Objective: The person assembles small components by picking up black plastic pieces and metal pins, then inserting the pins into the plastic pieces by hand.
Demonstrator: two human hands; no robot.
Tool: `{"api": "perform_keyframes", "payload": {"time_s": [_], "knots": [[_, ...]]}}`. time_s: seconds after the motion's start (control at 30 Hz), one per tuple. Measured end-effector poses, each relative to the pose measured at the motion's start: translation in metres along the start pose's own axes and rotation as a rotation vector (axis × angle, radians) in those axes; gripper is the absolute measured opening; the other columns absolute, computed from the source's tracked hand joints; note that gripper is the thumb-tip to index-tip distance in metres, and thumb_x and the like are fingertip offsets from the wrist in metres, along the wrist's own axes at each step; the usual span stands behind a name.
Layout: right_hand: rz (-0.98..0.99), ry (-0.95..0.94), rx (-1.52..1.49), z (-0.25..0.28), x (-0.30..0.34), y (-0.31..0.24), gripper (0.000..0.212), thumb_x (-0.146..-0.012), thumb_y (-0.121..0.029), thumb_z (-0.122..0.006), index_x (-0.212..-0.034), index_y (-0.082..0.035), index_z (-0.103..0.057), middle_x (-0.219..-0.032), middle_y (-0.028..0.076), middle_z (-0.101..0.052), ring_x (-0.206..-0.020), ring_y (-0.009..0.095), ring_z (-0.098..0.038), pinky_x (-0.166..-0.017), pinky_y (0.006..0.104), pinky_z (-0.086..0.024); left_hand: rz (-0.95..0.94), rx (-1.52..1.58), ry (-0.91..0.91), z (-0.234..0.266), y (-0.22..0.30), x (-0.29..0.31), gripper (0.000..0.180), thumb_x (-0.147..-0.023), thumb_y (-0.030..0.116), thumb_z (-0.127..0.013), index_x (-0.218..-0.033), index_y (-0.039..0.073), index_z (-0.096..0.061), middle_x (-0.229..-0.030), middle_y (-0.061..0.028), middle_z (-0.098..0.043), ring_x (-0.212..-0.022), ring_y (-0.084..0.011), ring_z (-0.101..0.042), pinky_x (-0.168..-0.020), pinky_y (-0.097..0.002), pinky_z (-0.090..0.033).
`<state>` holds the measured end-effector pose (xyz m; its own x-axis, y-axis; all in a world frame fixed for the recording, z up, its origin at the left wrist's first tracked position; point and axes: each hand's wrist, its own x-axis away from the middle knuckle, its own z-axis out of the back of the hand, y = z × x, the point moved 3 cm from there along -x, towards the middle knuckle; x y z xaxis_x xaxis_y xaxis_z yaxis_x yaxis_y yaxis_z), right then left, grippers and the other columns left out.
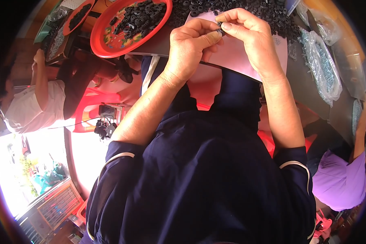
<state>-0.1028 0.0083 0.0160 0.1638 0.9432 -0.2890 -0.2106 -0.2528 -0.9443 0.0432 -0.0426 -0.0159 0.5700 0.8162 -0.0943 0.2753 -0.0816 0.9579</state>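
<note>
Both hands meet at the table's near edge, above a pale pink sheet. My left hand is closed, thumb and fingers pinching a small black plastic part. From the other side, my right hand pinches at the same part with thumb and forefinger. Fingertips cover most of the piece, so its full shape is hidden. Left of my hands, a red tray with a printed pattern holds many similar black parts. More loose black parts lie heaped beyond my hands.
A clear plastic bag of small metal pieces lies on the table at right. On the left sits a person in a white shirt, near a smaller red tray. Another person in a purple shirt is at right. A red stool stands left.
</note>
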Motion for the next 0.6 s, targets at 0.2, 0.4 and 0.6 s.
{"api": "perform_keyframes", "payload": {"time_s": [0.2,0.4,0.6], "knots": [[0.034,0.079,-0.043,-0.002,-0.004,0.004,0.017,-0.090,-0.007,-0.060,-0.103,0.000,-0.068,-0.095,0.003,-0.068,-0.089,0.010,-0.060,-0.085,0.0251,-0.046,-0.016,0.000,-0.007,0.000,0.000,0.001,0.010,-0.089,0.005,-0.067,-0.097,-0.002,-0.065,-0.077,-0.0050,-0.067,-0.062,-0.0058,-0.058,-0.047,-0.0195,-0.043],[-0.034,0.049,-0.030,0.010,0.002,-0.007,0.018,-0.091,-0.005,-0.059,-0.106,0.001,-0.068,-0.094,0.004,-0.068,-0.085,0.012,-0.062,-0.081,0.0244,-0.046,0.019,0.046,-0.011,0.004,0.003,-0.001,0.010,-0.090,0.006,-0.067,-0.097,-0.001,-0.065,-0.077,-0.0058,-0.068,-0.060,-0.0067,-0.058,-0.046,-0.0198,-0.043],[-0.038,0.016,-0.021,0.000,0.003,-0.016,0.018,-0.092,-0.005,-0.058,-0.107,0.001,-0.066,-0.093,0.005,-0.067,-0.084,0.012,-0.062,-0.080,0.0244,-0.046,0.121,0.322,-0.083,0.015,0.001,-0.007,0.014,-0.095,0.010,-0.061,-0.102,-0.002,-0.064,-0.085,-0.0084,-0.066,-0.066,-0.0117,-0.057,-0.052,-0.0238,-0.042]]}}
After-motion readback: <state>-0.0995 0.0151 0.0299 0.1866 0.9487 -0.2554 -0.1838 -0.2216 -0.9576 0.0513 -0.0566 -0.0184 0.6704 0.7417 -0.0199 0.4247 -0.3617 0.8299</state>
